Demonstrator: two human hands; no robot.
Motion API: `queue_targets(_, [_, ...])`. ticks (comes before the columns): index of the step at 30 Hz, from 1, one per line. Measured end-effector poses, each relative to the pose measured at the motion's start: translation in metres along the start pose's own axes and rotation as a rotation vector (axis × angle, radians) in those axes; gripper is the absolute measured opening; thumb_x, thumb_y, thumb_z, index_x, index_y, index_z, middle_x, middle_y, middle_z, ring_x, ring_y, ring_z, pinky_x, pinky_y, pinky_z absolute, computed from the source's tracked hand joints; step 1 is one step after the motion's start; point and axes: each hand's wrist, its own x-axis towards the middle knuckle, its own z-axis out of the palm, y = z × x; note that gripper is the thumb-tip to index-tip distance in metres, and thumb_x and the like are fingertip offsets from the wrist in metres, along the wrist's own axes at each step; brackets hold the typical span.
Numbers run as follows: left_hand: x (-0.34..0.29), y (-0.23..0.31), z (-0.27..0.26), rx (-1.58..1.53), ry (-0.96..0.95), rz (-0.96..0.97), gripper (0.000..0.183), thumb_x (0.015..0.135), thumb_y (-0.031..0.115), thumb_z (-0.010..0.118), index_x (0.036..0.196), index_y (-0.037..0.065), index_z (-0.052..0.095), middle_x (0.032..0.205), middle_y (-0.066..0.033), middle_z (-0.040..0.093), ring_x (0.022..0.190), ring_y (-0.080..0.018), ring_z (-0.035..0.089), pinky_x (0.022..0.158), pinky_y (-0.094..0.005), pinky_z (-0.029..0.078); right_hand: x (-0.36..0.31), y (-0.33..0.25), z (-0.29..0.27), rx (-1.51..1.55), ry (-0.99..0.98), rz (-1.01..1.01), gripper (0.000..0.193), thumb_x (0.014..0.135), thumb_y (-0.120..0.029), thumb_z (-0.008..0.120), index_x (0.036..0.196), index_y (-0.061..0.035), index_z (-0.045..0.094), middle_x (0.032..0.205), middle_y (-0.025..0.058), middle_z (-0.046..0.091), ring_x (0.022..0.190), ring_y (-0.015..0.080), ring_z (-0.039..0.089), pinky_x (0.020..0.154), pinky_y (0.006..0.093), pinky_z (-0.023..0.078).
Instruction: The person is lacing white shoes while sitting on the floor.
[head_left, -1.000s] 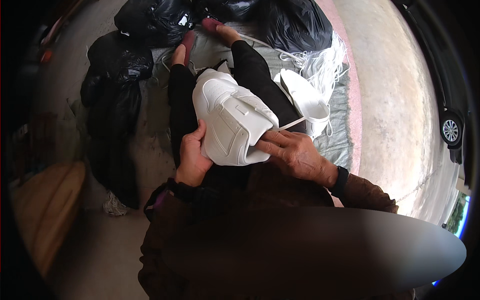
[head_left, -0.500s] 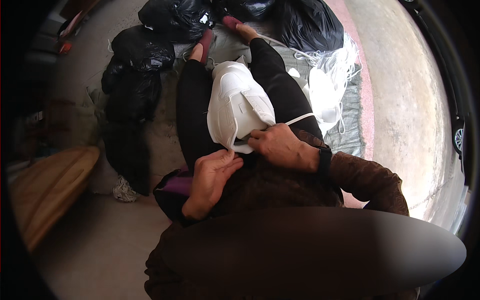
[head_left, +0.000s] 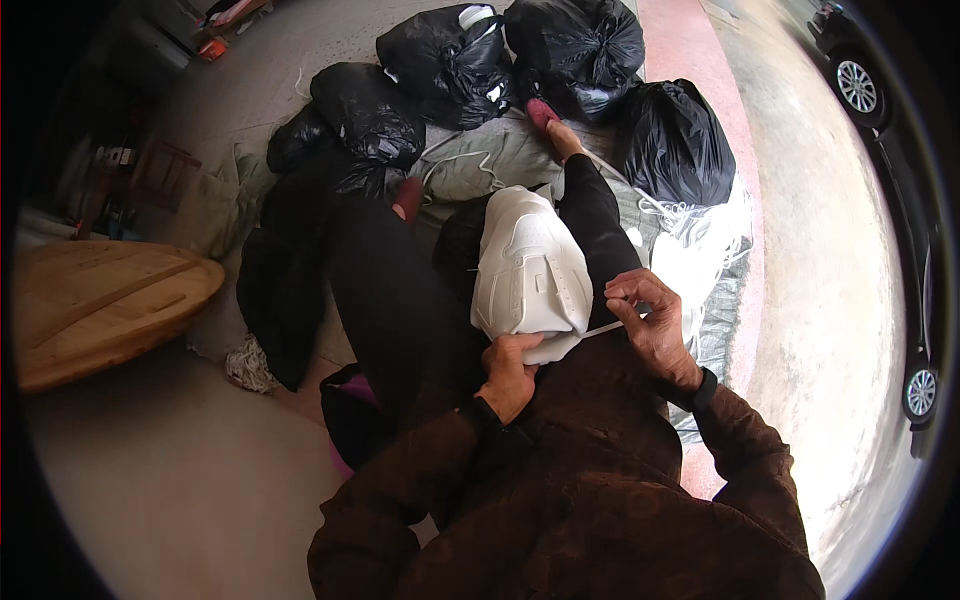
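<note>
sneaker: white sneaker (head_left: 530, 275) lies on the person's lap, toe toward 12 o'clock
lace: white lace (head_left: 603, 327) runs from its heel toward 3 o'clock
right hand: right hand (head_left: 650, 322) pinches the lace
left hand: left hand (head_left: 510, 370) cups the heel at 6 o'clock
around: black rubbish bags (head_left: 575, 45) at 12 o'clock

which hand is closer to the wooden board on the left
Left. The left hand grips the near end of the white sneaker, on the side toward the wooden board. The right hand pinches a white lace farther right.
</note>
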Motion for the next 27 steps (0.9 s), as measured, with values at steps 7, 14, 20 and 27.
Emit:
queue_targets(7, [0.066, -0.019, -0.061, 0.15, -0.063, 0.25, 0.035, 0.085, 0.026, 0.056, 0.117, 0.011, 0.061, 0.12, -0.0091, 0.06, 0.112, -0.0282, 0.059, 0.091, -0.0476, 0.052, 0.016, 0.064, -0.04, -0.046, 0.251, 0.277, 0.004, 0.084, 0.001, 0.068, 0.087, -0.0016, 0.07, 0.09, 0.0046, 0.068, 0.084, 0.013, 0.062, 0.075, 0.0289, 0.048])
queue_targets(14, [0.027, 0.061, -0.024, -0.177, -0.093, 0.048, 0.054, 0.091, 0.033, 0.053, 0.14, 0.01, 0.049, 0.137, -0.0109, 0.052, 0.124, -0.031, 0.055, 0.1, -0.0547, 0.051, 0.103, 0.126, -0.057, -0.381, -0.187, 0.036, 0.008, 0.082, -0.002, 0.067, 0.088, 0.0017, 0.066, 0.083, 0.0169, 0.067, 0.081, 0.0375, 0.063, 0.074, 0.0416, 0.051])
queue_targets(20, [0.012, 0.078, -0.024, 0.391, 0.013, 0.271, 0.054, 0.089, 0.022, 0.062, 0.139, 0.005, 0.049, 0.133, -0.0139, 0.056, 0.122, -0.0312, 0.056, 0.099, -0.05, 0.052, 0.17, 0.176, -0.035, -0.775, -0.701, -0.201, 0.027, 0.083, -0.028, 0.062, 0.091, -0.002, 0.066, 0.094, 0.0183, 0.062, 0.095, 0.0365, 0.056, 0.08, 0.0506, 0.045])
queue_targets(27, [0.03, 0.066, -0.053, 0.726, 0.124, 0.518, 0.055, 0.096, 0.032, 0.051, 0.138, -0.003, 0.048, 0.13, -0.0163, 0.058, 0.118, -0.0263, 0.059, 0.093, -0.0454, 0.054, 0.183, 0.217, -0.008, -0.188, -1.154, -0.226, 0.043, 0.092, -0.027, 0.063, 0.129, -0.0047, 0.058, 0.137, 0.015, 0.055, 0.132, 0.0323, 0.047, 0.11, 0.0424, 0.04])
